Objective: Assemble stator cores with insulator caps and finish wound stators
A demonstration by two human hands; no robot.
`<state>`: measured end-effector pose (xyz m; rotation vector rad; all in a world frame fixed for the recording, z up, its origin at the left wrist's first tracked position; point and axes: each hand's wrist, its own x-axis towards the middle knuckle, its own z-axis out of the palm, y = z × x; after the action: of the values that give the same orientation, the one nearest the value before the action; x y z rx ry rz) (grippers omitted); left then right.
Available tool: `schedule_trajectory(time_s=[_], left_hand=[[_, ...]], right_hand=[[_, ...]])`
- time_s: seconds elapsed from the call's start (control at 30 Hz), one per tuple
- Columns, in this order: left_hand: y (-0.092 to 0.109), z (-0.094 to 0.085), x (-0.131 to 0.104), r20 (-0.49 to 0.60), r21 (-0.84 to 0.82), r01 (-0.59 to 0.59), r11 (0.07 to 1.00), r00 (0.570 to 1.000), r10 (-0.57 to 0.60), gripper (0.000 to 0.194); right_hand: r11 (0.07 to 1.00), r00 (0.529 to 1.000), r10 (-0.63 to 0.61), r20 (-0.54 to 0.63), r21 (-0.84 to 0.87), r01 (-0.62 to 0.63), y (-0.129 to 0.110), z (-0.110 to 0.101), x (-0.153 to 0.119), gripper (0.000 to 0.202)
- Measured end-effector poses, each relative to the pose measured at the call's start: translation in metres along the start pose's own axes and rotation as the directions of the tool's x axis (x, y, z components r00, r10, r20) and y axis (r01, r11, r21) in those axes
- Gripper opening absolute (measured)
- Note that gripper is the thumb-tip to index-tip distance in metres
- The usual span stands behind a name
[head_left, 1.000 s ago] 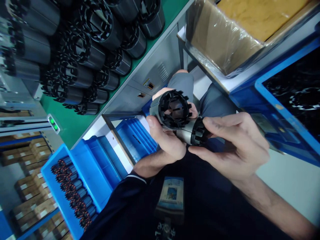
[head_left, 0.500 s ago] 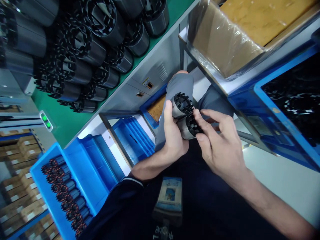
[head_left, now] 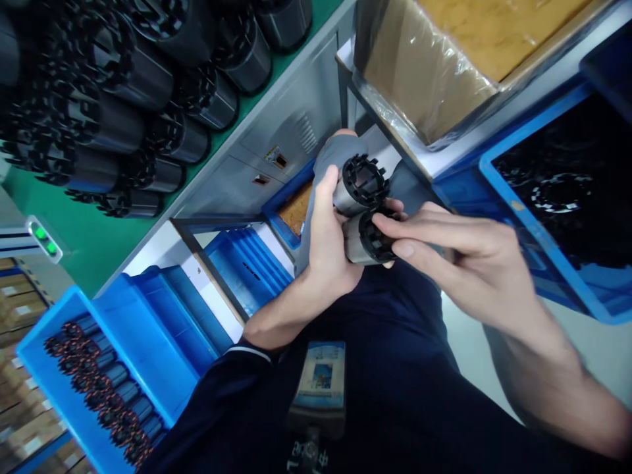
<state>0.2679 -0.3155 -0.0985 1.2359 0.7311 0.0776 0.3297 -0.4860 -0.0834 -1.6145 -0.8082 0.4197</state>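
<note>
Over my lap, my left hand (head_left: pixel 330 243) is wrapped around two motor stator cores side by side. Each is a grey steel cylinder capped by a black plastic end ring with teeth. The upper stator core (head_left: pixel 344 197) faces its toothed end right and up. On the lower stator core (head_left: pixel 356 241), the thumb and index finger of my right hand (head_left: pixel 459 253) pinch the black toothed ring (head_left: pixel 374 236). Its other fingers are partly hidden behind.
Rows of similar stator cores (head_left: pixel 133 72) stand on the green bench (head_left: pixel 74 230) at upper left. A blue bin (head_left: pixel 133 329) at lower left contains wound cores. A plastic-lined carton (head_left: pixel 405 72) and a blue crate (head_left: pixel 538 224) of black rings are on the right.
My right hand has turned flatter, its wrist moving right, with fingertips still at the lower core's ring. The upper core's ring shows more openly. The whole view has shifted slightly.
</note>
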Motion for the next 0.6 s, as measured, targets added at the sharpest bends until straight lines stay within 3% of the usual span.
schedule_trajectory(time_s=[0.1, 0.23, 0.47, 0.6], left_hand=[[-0.003, -0.004, 0.003, 0.024, 0.051, 0.011, 0.999, 1.000, -0.012, 0.079], [-0.001, -0.006, 0.003, 0.054, 0.133, 0.020, 0.991, 0.998, -0.028, 0.081], [0.001, -0.005, 0.005, 0.041, 0.115, 0.002, 0.993, 0.999, -0.006, 0.076], [0.013, 0.003, 0.002, 0.016, -0.001, 0.037, 0.999, 0.999, -0.037, 0.088]], right_hand=[[0.978, 0.988, 0.153, 0.035, 0.141, -0.157, -0.002, -0.011, 0.010, 0.034], [0.966, 0.981, 0.191, 0.038, 0.168, -0.195, -0.004, -0.013, 0.016, 0.030], [0.992, 0.996, -0.038, -0.082, -0.126, 0.027, -0.014, 0.002, 0.007, 0.028], [0.942, 0.978, -0.186, -0.096, -0.301, 0.150, -0.014, 0.005, 0.004, 0.037]])
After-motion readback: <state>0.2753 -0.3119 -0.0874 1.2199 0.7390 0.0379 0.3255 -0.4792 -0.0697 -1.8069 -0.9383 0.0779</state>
